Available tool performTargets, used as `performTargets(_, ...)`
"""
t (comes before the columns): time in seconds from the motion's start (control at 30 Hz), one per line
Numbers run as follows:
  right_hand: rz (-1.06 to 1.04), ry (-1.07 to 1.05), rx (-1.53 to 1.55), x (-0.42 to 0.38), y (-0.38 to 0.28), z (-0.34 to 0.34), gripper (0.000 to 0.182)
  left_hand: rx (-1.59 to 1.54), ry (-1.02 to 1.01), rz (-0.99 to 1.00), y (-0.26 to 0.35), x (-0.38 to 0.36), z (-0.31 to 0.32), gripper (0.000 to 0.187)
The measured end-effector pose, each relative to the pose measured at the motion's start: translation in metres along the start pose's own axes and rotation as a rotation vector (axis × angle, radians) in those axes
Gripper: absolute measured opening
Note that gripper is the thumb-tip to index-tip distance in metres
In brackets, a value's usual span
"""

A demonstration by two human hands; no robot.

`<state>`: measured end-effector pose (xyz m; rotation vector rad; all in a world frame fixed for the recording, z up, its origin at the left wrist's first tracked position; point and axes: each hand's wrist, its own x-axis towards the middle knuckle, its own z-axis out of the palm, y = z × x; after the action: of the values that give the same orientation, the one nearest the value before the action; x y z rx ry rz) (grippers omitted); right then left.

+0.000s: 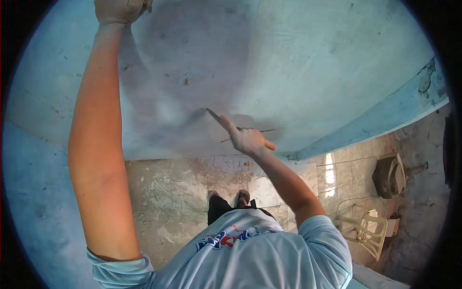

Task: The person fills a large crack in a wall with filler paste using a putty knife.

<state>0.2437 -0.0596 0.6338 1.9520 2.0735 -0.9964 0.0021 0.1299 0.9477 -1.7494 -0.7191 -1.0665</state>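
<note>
I face a pale blue wall (308, 62) with a wide grey smeared patch (192, 62) on it. My right hand (250, 140) grips a thin flat blade tool (219, 119), and the tool's tip touches the lower edge of the grey patch. My left arm reaches up along the wall. My left hand (118, 10) rests against the wall at the top edge of the view with its fingers curled; the frame cuts it off, so anything inside it is hidden.
Below me is a dusty tiled floor (173, 192) with my feet (228, 196) close to the wall. A white plastic chair (365, 233) and a dark boxy object (387, 176) stand at the right. A chipped blue wall band (385, 115) runs off to the right.
</note>
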Motion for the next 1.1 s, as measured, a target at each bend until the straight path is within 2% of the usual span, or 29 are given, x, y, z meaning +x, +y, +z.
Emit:
performTargets(0.03, -0.043, 0.034, 0.021, 0.017, 0.032, 0.019, 0.066, 0.004, 0.005, 0.01, 0.0, -0.002, 0.002, 0.063)
performTargets(0.1, 0.003, 0.032, 0.05, 0.014, 0.039, 0.013, 0.068, 0.014, 0.029, 0.027, -0.004, -0.001, 0.006, 0.063)
performTargets(0.13, 0.091, -0.013, 0.06, -0.011, 0.013, -0.013, 0.068, 0.0, 0.018, 0.007, -0.004, 0.001, 0.006, 0.063)
performTargets(0.2, 0.146, -0.07, 0.058, -0.023, -0.014, -0.02, 0.066, -0.029, -0.011, -0.031, 0.002, 0.001, -0.001, 0.062)
performTargets(0.23, 0.113, -0.076, 0.047, -0.023, -0.023, -0.015, 0.064, -0.194, 0.001, -0.12, 0.008, 0.003, -0.003, 0.06)
performTargets(0.27, 0.078, -0.077, 0.034, -0.021, -0.026, -0.014, 0.063, -0.172, 0.029, -0.072, 0.006, 0.004, -0.002, 0.06)
performTargets(0.3, 0.001, -0.01, 0.067, 0.018, 0.002, 0.02, 0.065, -0.153, 0.055, -0.022, 0.0, 0.003, 0.001, 0.059)
performTargets(0.33, -0.011, 0.011, 0.072, 0.019, 0.019, 0.025, 0.067, -0.134, 0.074, 0.023, -0.002, 0.001, 0.003, 0.059)
performTargets(0.37, -0.026, 0.032, 0.075, 0.017, 0.035, 0.028, 0.068, -0.165, 0.056, -0.013, 0.003, 0.001, -0.002, 0.06)
performTargets(0.43, -0.004, 0.017, 0.034, 0.01, 0.039, 0.01, 0.078, -0.143, 0.062, -0.006, -0.005, 0.0, 0.006, 0.061)
performTargets(0.53, -0.08, 0.074, -0.121, 0.004, 0.006, 0.005, 0.079, -0.152, 0.04, -0.018, 0.006, 0.0, -0.002, 0.063)
performTargets(0.6, -0.063, 0.009, -0.187, -0.006, -0.012, -0.008, 0.078, -0.097, 0.065, 0.023, -0.002, 0.002, 0.002, 0.063)
performTargets(0.67, -0.004, -0.013, -0.122, -0.006, -0.007, -0.011, 0.079, -0.111, 0.038, 0.021, 0.001, 0.003, -0.002, 0.063)
performTargets(0.7, 0.049, -0.006, -0.026, -0.002, 0.015, -0.005, 0.079, -0.118, 0.015, 0.019, 0.003, 0.001, -0.005, 0.063)
performTargets(0.77, 0.009, 0.068, 0.009, 0.016, 0.046, 0.009, 0.079, -0.137, 0.038, 0.026, -0.005, 0.0, 0.003, 0.065)
performTargets(0.83, -0.166, 0.181, -0.115, 0.018, 0.058, 0.015, 0.078, -0.141, 0.036, 0.017, -0.005, -0.001, 0.004, 0.066)
performTargets(0.87, -0.167, 0.122, -0.13, 0.019, 0.058, 0.023, 0.079, -0.135, 0.019, 0.008, -0.002, -0.001, 0.002, 0.066)
performTargets(0.9, -0.169, 0.071, -0.146, 0.004, 0.028, 0.007, 0.079, -0.126, 0.009, 0.002, 0.001, 0.001, -0.001, 0.066)
performTargets(0.97, -0.173, 0.062, -0.057, 0.007, 0.0, 0.016, 0.074, -0.113, 0.148, 0.104, -0.019, -0.006, 0.018, 0.052)
performTargets(1.0, -0.175, 0.098, 0.053, 0.028, 0.001, 0.049, 0.07, -0.102, 0.218, 0.158, -0.029, -0.008, 0.029, 0.046)
performTargets(1.03, -0.178, 0.131, 0.163, 0.035, 0.001, 0.071, 0.066, -0.125, 0.24, 0.166, -0.032, -0.008, 0.032, 0.046)
performTargets(1.1, -0.09, 0.187, 0.353, 0.005, 0.014, 0.096, 0.071, -0.181, 0.271, 0.179, -0.034, -0.011, 0.034, 0.047)
